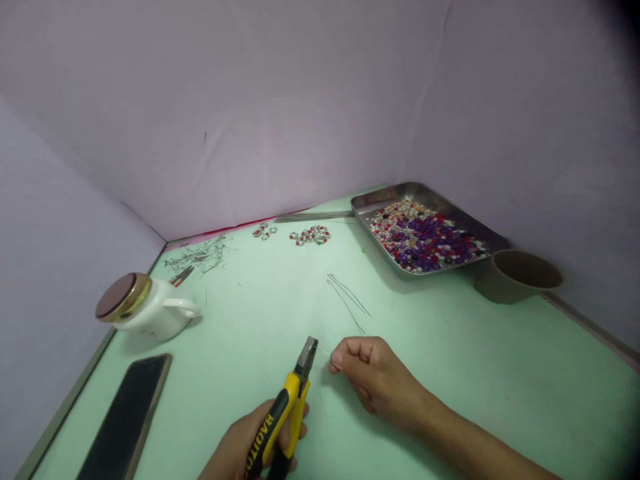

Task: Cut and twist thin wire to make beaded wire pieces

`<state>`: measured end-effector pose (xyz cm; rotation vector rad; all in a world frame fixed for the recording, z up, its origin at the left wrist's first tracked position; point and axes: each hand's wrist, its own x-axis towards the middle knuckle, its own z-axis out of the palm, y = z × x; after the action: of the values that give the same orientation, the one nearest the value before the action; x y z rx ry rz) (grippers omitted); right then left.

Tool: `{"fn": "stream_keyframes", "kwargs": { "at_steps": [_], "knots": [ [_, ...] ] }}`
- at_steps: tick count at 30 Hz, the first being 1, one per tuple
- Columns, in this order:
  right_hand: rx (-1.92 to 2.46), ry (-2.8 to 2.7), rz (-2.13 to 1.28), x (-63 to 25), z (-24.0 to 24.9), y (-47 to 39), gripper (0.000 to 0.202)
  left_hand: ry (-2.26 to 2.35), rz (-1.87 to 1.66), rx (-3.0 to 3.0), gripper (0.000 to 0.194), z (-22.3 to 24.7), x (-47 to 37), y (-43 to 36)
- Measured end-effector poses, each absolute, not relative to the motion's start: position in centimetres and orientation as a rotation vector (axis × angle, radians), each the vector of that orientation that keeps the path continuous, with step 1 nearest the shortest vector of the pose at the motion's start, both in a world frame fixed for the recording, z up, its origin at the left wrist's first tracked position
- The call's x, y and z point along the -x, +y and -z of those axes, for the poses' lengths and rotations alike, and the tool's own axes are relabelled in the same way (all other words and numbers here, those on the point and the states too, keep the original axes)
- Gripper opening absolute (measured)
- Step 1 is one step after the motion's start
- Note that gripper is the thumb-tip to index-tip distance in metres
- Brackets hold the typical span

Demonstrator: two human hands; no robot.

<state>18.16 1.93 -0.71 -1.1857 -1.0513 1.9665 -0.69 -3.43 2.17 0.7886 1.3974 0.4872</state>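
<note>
My left hand [250, 437] is wrapped round the yellow and black handles of a pair of pliers [291, 400], whose jaws point up and away from me. To the right, my right hand [367, 373] pinches a thin wire [323, 351] that runs leftward to the plier jaws. Whether the jaws are closed on its end is too small to tell. Beyond my hands, a few thin bent wires [349, 300] lie on the green table.
A metal tray [390, 259] of mixed beads and a brown cup [500, 283] stand at the right. Small beaded rings [313, 235] lie at the back. At the left are wire scraps [200, 255], a lidded white mug [160, 310] and a phone [127, 420].
</note>
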Motion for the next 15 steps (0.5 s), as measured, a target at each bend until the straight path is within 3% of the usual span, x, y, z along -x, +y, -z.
{"fn": "stream_keyframes", "kwargs": {
  "at_steps": [15],
  "knots": [
    [1.248, -1.164, -1.835, -18.5, 0.4, 1.9, 0.022, 1.383, -0.548, -0.745, 0.023, -2.2, 0.6, -3.3]
  ]
}}
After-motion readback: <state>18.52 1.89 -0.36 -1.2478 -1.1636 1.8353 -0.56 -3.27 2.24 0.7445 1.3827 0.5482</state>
